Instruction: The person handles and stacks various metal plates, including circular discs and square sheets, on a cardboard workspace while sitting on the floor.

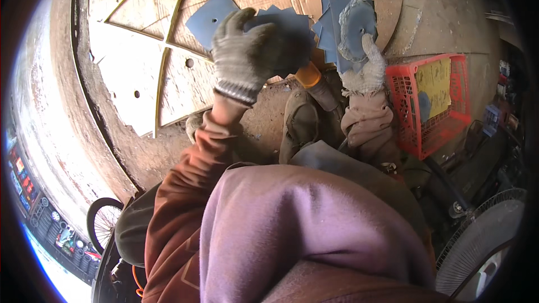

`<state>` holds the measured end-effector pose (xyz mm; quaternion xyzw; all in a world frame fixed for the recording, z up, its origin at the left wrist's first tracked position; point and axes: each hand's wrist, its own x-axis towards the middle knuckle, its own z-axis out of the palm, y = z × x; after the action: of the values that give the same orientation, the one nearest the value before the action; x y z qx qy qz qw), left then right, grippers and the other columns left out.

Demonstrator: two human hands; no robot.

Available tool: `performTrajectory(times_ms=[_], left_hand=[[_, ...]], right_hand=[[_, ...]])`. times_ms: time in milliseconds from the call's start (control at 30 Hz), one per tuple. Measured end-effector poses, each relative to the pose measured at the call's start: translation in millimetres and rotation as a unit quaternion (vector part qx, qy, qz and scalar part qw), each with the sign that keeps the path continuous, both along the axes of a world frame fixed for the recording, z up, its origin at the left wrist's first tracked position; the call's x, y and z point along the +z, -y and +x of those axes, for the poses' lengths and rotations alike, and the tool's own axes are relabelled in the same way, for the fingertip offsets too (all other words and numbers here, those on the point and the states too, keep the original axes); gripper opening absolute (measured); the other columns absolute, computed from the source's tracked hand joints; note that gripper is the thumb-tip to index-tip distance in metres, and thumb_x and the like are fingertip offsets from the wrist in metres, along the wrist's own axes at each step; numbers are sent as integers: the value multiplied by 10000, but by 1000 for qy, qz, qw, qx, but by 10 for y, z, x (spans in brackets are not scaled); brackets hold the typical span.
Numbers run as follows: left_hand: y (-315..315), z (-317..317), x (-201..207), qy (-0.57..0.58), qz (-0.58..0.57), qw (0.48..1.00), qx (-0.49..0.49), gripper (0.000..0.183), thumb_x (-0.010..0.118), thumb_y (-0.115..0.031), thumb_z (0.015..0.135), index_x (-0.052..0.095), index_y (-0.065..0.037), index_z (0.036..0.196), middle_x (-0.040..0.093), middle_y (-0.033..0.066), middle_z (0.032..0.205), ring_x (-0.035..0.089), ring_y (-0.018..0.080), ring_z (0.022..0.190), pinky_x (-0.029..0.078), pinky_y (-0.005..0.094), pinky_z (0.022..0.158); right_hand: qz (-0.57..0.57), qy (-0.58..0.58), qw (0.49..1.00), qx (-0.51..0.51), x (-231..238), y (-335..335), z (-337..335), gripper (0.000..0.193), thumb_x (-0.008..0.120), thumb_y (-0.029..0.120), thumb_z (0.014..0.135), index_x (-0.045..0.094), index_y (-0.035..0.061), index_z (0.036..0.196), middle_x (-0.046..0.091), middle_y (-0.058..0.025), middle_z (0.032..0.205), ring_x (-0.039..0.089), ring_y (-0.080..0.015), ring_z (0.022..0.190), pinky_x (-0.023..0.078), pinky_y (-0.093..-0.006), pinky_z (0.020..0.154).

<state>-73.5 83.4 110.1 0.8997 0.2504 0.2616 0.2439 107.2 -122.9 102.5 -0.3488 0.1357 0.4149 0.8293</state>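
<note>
My left hand point(241, 56), in a grey knit glove, is closed by a blue-grey square metal plate point(205, 19) with a small hole; its grip is partly hidden. Beside and under that hand, a fanned stack of similar plates point(292, 39) lies in shadow. My right hand point(365, 73), in a pale, dusty glove, has a thumb on a grey disc point(355, 25) with a ragged rim and a hole. The other fingers are out of sight beneath it. Behind the disc sits a second fanned stack of plates point(328, 28).
Flattened cardboard point(135, 67) with holes and yellowish strips covers the ground ahead. An orange-and-grey tool point(314, 81) stands by my shoe point(300, 120). On the right are a red plastic crate point(407, 112) and a fan point(483, 247). A bicycle wheel point(105, 224) is at the left.
</note>
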Motion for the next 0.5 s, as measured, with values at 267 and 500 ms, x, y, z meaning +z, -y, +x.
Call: performTrajectory(times_ms=[267,500], left_hand=[[64,88,-336,-47,-99,994,14,264,770,-341,812,781,-276,1067,631,137,1340,532,379,1301,402,501,1108],[65,103,-84,-42,-25,999,23,364,794,-296,792,766,-208,1145,619,168,1376,548,418,1295,441,529,1091]], right_hand=[[-26,13,1000,-5,-22,-56,-35,436,692,182,990,583,72,1398,667,-114,1353,651,-290,1231,548,-495,1021],[-24,29,999,19,-74,19,1,506,724,228,973,576,38,1418,665,-114,1380,651,-266,1248,551,-417,1037]])
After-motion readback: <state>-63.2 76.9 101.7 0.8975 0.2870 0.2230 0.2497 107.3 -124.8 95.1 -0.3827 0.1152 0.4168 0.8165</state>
